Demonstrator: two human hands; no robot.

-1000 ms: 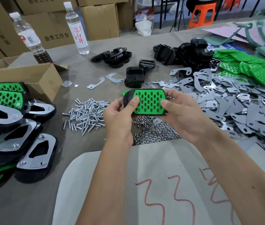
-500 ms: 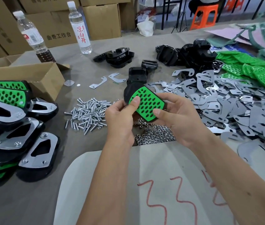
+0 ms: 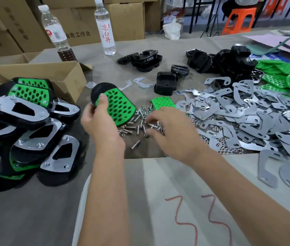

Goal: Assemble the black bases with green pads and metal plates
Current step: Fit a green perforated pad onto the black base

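Head: padded base (image 3: 118, 107) in left fingers (image 3: 103, 102) (thumb-pinned)

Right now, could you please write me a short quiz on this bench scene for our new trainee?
1. True or false: the left hand holds a black base fitted with a green pad.
2. What lies under the right hand? A) screws B) bottles C) a box
3. Fill in: the loose metal plates are heaped to the ____ of the screws.

Key: 1 true; 2 A; 3 right. Whether the right hand's fingers have pinched a screw yet cannot be told, as they are blurred.
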